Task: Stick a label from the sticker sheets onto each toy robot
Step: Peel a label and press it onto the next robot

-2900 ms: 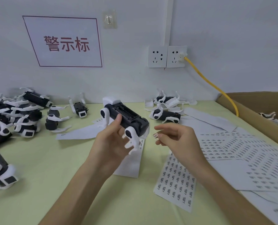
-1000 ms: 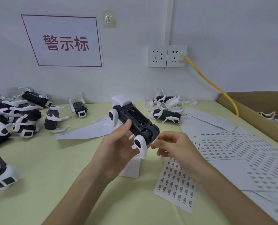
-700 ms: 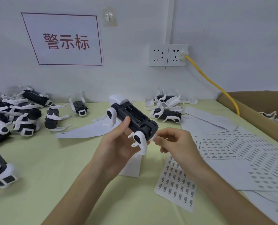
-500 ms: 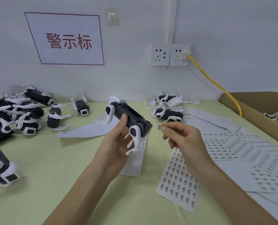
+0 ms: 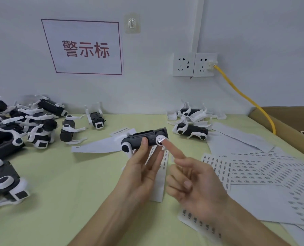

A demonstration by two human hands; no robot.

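My left hand holds a black toy robot with white legs, lying on its side above the table, thumb on its near face. The straight index finger of my right hand presses a small label onto the round white hip at the robot's right end; its other fingers are loosely curled and hold nothing. Sticker sheets with rows of small labels lie fanned out to the right, and one more sticker sheet lies under my right wrist.
Several black-and-white toy robots are piled at the left. More toy robots lie at the back centre. A cardboard box stands at the right, with a yellow cable running to the wall sockets. A paper strip lies under my hands.
The robot was turned so its side faces me. My right hand, which pinched the label just right of the robot, now presses it onto the white hip with the index finger.
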